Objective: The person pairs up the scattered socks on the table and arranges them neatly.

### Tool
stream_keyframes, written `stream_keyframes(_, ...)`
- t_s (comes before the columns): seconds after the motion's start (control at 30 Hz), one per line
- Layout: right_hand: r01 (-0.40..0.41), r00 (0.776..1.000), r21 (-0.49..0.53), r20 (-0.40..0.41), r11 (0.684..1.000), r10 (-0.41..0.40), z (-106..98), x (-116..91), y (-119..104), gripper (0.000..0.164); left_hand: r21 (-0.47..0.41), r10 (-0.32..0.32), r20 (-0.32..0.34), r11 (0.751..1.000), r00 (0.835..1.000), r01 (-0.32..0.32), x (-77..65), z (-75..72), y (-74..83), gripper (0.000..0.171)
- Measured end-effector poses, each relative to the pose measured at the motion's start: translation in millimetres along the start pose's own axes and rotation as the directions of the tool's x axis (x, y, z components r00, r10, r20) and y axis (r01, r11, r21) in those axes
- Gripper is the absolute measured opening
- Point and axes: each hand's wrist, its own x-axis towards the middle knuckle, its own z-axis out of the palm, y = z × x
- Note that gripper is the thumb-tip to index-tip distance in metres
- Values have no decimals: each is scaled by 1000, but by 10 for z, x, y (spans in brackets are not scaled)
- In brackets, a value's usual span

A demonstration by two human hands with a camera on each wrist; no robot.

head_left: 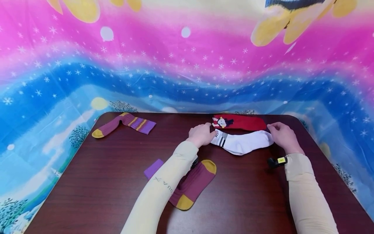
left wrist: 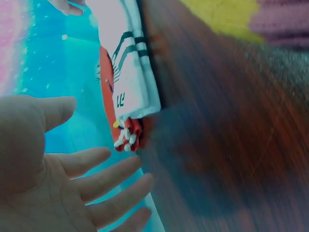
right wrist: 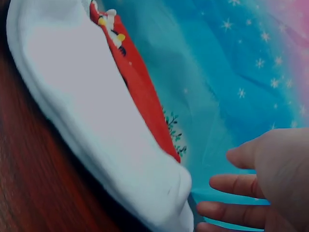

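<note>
A white sock [head_left: 243, 143] with black stripes near its cuff lies crosswise on the table. Right behind it is a red sock [head_left: 248, 122] with a cartoon figure at its left end. My left hand [head_left: 201, 134] is at the cuff end; in the left wrist view its fingers [left wrist: 104, 176] are spread and hold nothing. At the toe end is my right hand [head_left: 283, 136]. Seen from the right wrist, its fingers [right wrist: 236, 212] reach out loosely beside the white sock's toe [right wrist: 169, 193], with nothing in them.
A maroon sock [head_left: 195, 183] with mustard patches and a purple cuff lies partly hidden under my left forearm. Another maroon and purple sock [head_left: 112, 126] lies bent at the back left of the dark table [head_left: 102, 182]. A printed cloth [head_left: 175, 65] hangs behind the table.
</note>
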Motion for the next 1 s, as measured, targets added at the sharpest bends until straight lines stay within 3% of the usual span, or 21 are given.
stream_keyframes(0.3, -9, 1000, 22, -14, 1000, 10, 2, -4, -221, 85, -80, 79, -92, 993, 993, -86, -18, -74, -76, 70)
stream_keyframes(0.43, 27, 1000, 28, -13, 999, -26, 6, -18, -332, 89, -103, 116, -124, 986, 986, -129, -38, -123, -80, 72)
stream_keyframes(0.7, 107, 994, -33, 5, 994, -107, 6, -42, -542, 91, -52, 157, -208, 984, 965, -171, -44, -176, -130, 75)
stream_keyframes(1.0, 200, 978, -163, -31, 966, -208, 44, -79, -738, 90, 47, 187, -251, 982, 950, -181, -47, -226, -271, 81)
